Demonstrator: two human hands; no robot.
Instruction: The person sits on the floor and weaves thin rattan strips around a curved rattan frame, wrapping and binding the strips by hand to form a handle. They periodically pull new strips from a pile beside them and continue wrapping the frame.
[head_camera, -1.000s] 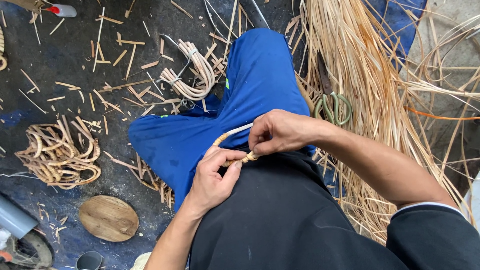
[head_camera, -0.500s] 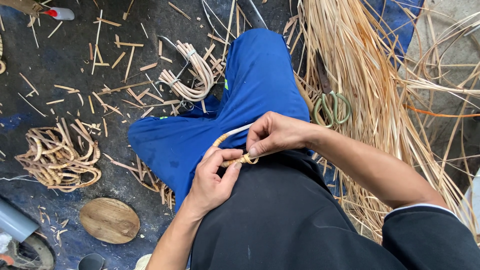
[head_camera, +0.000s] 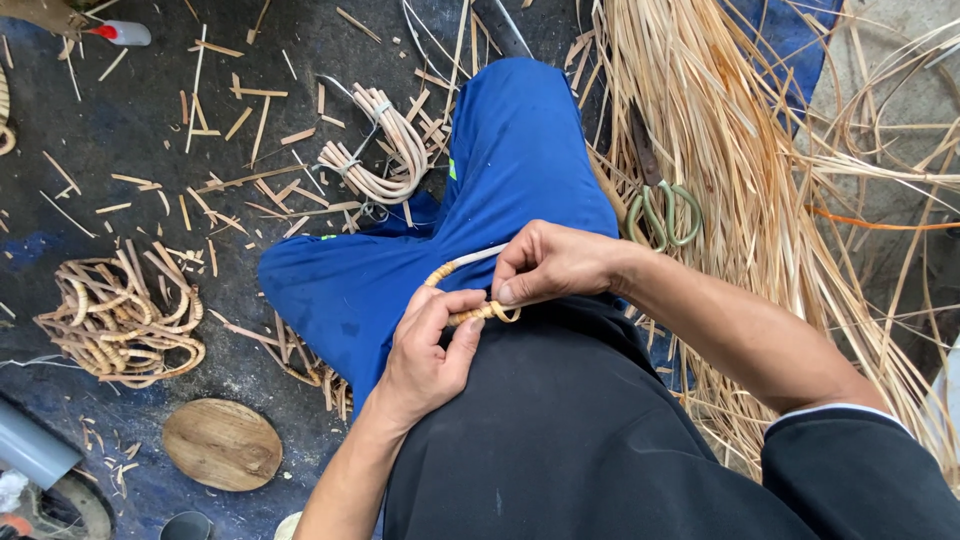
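I pinch a small curved rattan piece (head_camera: 470, 300) over my lap, my left hand (head_camera: 425, 350) gripping its wrapped end, my right hand (head_camera: 550, 265) closed on the strand. Blue trousers (head_camera: 500, 170) lie beneath. Rattan strips (head_camera: 720, 150) pile rightward on the floor; finished loops (head_camera: 120, 320) sit left.

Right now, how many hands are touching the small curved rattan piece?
2. The left hand grips the curved rattan piece from below; the right hand pinches it from above. No other hands are in view.

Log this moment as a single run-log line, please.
left hand: holds wrapped rattan ring | right hand: pinches strip on ring | scissors beside leg
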